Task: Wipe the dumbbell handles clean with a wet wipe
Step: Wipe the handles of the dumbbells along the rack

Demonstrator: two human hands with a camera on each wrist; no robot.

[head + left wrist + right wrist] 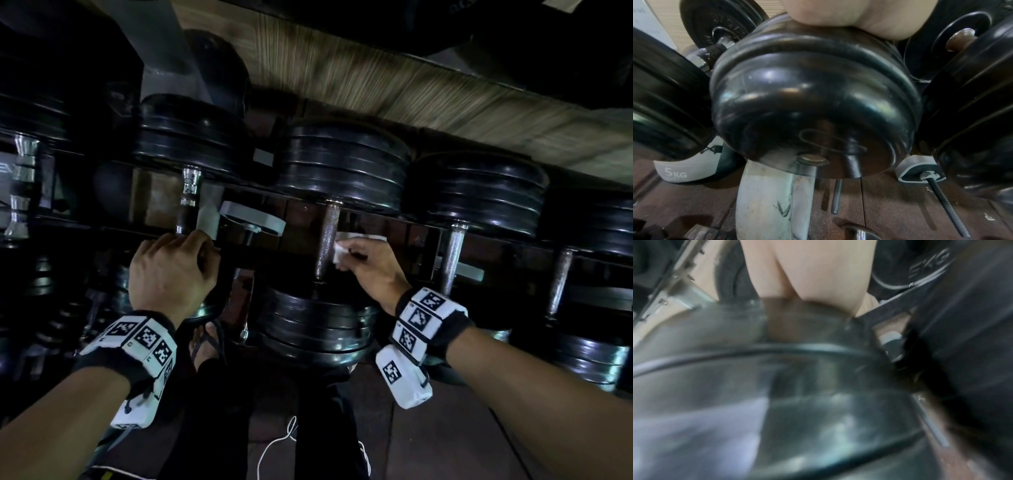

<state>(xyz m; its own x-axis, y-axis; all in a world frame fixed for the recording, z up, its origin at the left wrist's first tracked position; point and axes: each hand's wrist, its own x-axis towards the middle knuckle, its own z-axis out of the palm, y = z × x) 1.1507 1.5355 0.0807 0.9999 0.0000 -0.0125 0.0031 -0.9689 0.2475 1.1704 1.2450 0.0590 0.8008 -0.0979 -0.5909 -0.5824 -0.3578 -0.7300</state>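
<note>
Black-plated dumbbells lie side by side on a rack. My right hand (363,263) pinches a white wet wipe (338,255) against the right side of the middle dumbbell's knurled metal handle (328,226). My left hand (178,267) curls round the lower part of the neighbouring left dumbbell's handle (189,195). In the left wrist view that dumbbell's near head (813,104) fills the frame below my palm (859,16). The right wrist view is blurred, with my palm (807,269) above a shiny black plate (797,386); the wipe is hidden there.
More dumbbells lie to the right, one with a knurled handle (454,253), and others at the far left. A grey bracket (253,219) sits between the two handled dumbbells. Below are a white 5 kg weight (688,167), a threaded rod (947,206), my sandalled foot (205,342) and a white cord (274,445).
</note>
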